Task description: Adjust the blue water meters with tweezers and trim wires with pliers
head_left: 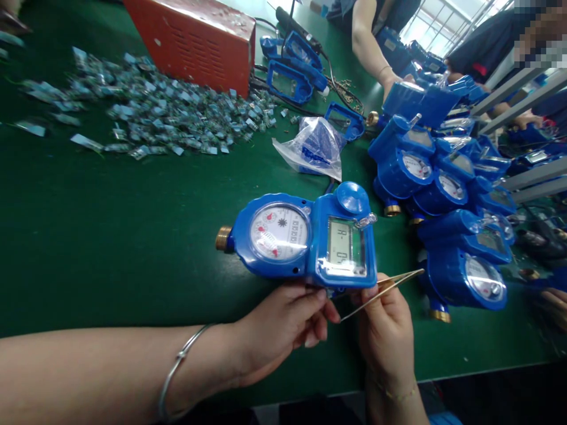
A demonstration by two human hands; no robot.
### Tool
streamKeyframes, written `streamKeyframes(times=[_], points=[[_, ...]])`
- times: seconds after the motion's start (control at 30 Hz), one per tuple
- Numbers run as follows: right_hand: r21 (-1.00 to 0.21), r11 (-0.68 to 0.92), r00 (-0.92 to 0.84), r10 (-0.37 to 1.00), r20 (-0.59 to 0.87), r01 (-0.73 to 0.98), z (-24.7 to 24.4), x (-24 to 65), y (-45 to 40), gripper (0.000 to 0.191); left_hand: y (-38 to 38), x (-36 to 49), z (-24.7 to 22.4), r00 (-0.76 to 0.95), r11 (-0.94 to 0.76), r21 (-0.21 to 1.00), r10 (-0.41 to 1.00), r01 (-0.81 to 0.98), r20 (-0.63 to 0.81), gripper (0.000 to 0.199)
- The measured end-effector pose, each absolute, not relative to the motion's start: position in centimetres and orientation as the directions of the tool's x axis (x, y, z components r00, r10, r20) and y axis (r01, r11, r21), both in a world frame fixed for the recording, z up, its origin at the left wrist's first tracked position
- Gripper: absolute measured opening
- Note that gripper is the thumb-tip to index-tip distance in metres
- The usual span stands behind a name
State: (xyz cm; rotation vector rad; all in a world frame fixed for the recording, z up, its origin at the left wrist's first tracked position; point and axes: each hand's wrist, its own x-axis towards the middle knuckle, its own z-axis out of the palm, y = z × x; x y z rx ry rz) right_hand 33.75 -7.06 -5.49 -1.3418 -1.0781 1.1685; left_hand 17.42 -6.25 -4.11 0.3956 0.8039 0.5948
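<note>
A blue water meter [305,236] lies face up, with a round dial, a lit display and a brass threaded end on its left. My left hand [283,321] is at its near side, fingers curled and thumb pressed in beside the casing; what they pinch there is hidden. At the meter's near right corner, my right hand [387,324] grips thin brass-coloured tweezers [398,280], their narrow V pointing left. The lower arm's tip ends close to my left fingertips. The other tip is hidden by the casing and my fingers.
Several similar meters [465,265] crowd the right, beside metal rails [531,127]. Behind are a plastic bag [312,144], blue frames [290,79], a red box [199,50] and a heap of small wrapped parts [168,112]. A co-worker's arm [372,44] reaches in.
</note>
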Motion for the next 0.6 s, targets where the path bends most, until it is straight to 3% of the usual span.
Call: streamKeyframes(times=[0.13,0.27,0.37,0.6], points=[[-0.995,-0.098,0.117,0.988,-0.095,0.021,-5.4,33.6,-7.2,0.021,-6.0,17.7,-4.3,0.528,0.735,0.460,0.678,-0.498,-0.511,0.014],[-0.992,-0.079,0.145,0.985,-0.092,-0.095,-5.1,33.4,-7.0,0.020,-6.0,17.7,-4.2,0.516,0.724,0.459,0.689,-0.515,-0.508,0.013],[-0.970,-0.039,0.254,0.962,-0.102,-0.241,-4.6,33.4,-6.4,0.021,-6.1,17.5,-3.9,0.493,0.745,0.539,0.666,-0.394,-0.560,0.014],[-0.809,-0.092,0.323,0.886,-0.332,-0.581,-4.3,33.8,-4.6,0.018,-5.7,16.7,-3.1,0.414,0.654,0.755,0.676,0.043,-0.610,0.028]])
